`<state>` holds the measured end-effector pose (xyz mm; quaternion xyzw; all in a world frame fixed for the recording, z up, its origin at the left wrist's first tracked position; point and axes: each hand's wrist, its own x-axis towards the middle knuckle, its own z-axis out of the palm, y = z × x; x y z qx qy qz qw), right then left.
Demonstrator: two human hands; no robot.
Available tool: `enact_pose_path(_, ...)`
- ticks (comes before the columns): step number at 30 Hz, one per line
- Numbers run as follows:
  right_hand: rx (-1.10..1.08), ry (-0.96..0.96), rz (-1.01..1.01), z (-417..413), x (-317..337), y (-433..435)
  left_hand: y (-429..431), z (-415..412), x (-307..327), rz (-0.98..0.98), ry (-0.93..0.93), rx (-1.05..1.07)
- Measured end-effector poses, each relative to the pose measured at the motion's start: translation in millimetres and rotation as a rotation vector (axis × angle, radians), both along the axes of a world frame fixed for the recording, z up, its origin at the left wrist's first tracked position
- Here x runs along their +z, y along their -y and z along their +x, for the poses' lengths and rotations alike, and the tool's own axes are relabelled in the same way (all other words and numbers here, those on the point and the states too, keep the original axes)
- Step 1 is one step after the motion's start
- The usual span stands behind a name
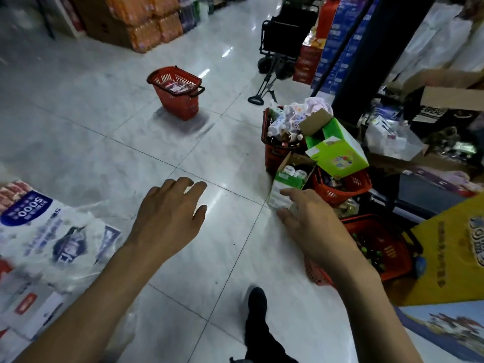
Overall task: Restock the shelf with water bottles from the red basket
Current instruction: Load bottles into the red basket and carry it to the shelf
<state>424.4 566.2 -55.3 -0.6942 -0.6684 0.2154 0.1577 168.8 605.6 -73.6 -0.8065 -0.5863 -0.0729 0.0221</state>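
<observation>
A red basket (180,100) stands alone on the tiled floor ahead, with packaged goods inside that I cannot make out as bottles. My left hand (170,208) hovers over the floor with loose, spread fingers and holds nothing. My right hand (309,221) is stretched forward, fingers relaxed, just in front of a small green-and-white carton (288,184); whether it touches the carton is unclear. No shelf is plainly in view.
Several more red baskets (387,247) full of goods crowd the right side, with a green box (337,153) on top. A black cart (282,40) stands beyond. Plastic-wrapped packs (52,244) lie at the left. Orange cases (146,22) are stacked at the back. My shoe (258,302) is below.
</observation>
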Motion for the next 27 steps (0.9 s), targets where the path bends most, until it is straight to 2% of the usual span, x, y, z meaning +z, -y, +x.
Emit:
enact_pose_path(4, 0.010, -0.029, -0.026, 32, -6, -91, -81, 29, 6, -0.005, -0.011, 0.011)
enact_pose_path(10, 0.174, -0.032, 0.006, 20, 0, -234, -184, 22, 21, 0.043, 0.010, 0.154)
enact_pose_path(18, 0.329, -0.030, 0.014, -64, -10, -394, -301, -51, 9, -0.003, 0.008, 0.388)
enact_pose_path(27, 0.439, 0.026, 0.040, -177, 11, -576, -480, -148, 15, 0.038, 0.034, 0.450)
